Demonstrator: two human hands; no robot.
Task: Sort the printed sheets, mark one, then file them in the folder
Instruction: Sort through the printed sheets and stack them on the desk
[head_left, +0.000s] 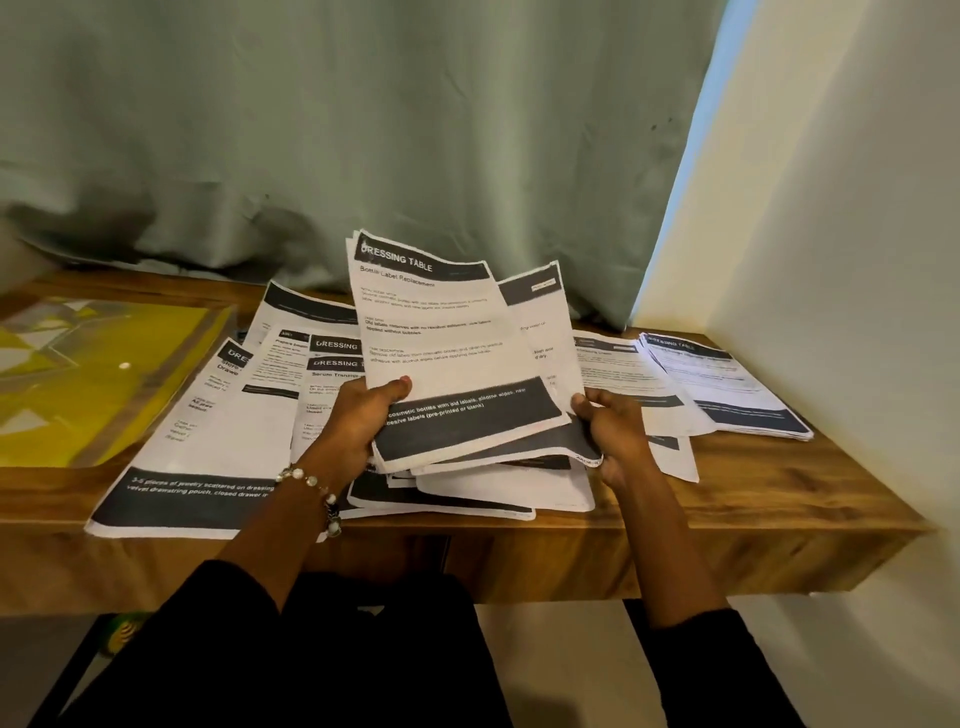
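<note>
Two hands meet at frame centre on my feed: the left hand (358, 415) pinches a tilted sheaf of printed sheets (447, 332), thumb on top, while the right hand (613, 426) curls round its lower right corner. More loose sheets (208, 457) cover the wooden table (753, 499); the yellow folder (93, 374) lies at left.

Folder (98, 374) far left on desk (753, 499); loose sheets (208, 457) spread beside it at centre; neat stack (727, 384) far right; curtain (363, 130) behind.
</note>
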